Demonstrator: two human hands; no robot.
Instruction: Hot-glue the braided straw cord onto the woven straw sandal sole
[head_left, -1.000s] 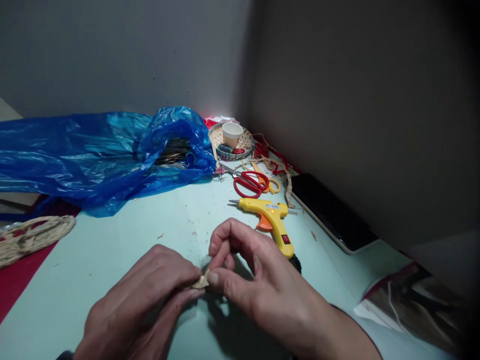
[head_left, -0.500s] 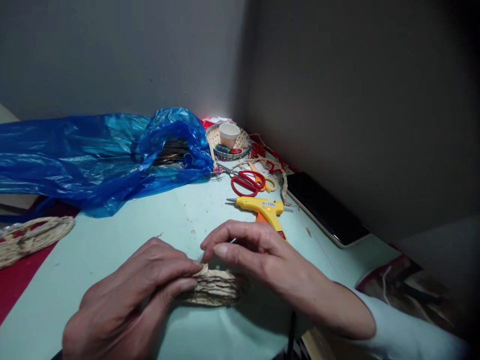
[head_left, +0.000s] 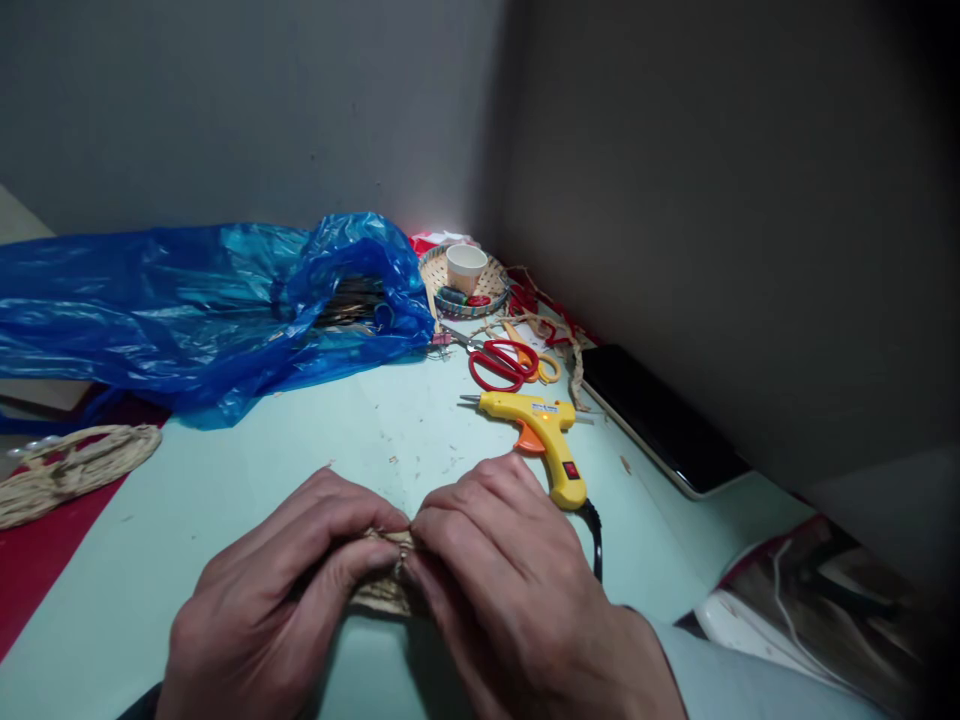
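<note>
Low over the pale green tabletop, my left hand (head_left: 277, 590) pinches the left part of a bundle of braided, straw-coloured plant fibre (head_left: 382, 598). My right hand (head_left: 510, 580) grips the same piece from the right, its fingertips almost meeting those of the left. Most of the braided piece is hidden behind both hands; only its middle and lower edge show. A yellow glue gun (head_left: 544, 425) with an orange trigger lies just beyond my right hand, its nozzle toward the left and its black cord running down behind the hand.
Red-handled scissors (head_left: 502, 365) and yellow-handled scissors (head_left: 549, 370) lie past the glue gun. A blue plastic bag (head_left: 187, 310) holding dark strands covers the back left. Behind stands a woven basket (head_left: 487, 300) with a paper cup (head_left: 466, 268). A black-screened tablet (head_left: 667, 420) rests at right, a fibre coil (head_left: 82, 470) at left.
My right hand has come down and closed on the braided piece beside my left fingers. More of the glue gun's handle and cord shows now. The view has shifted slightly.
</note>
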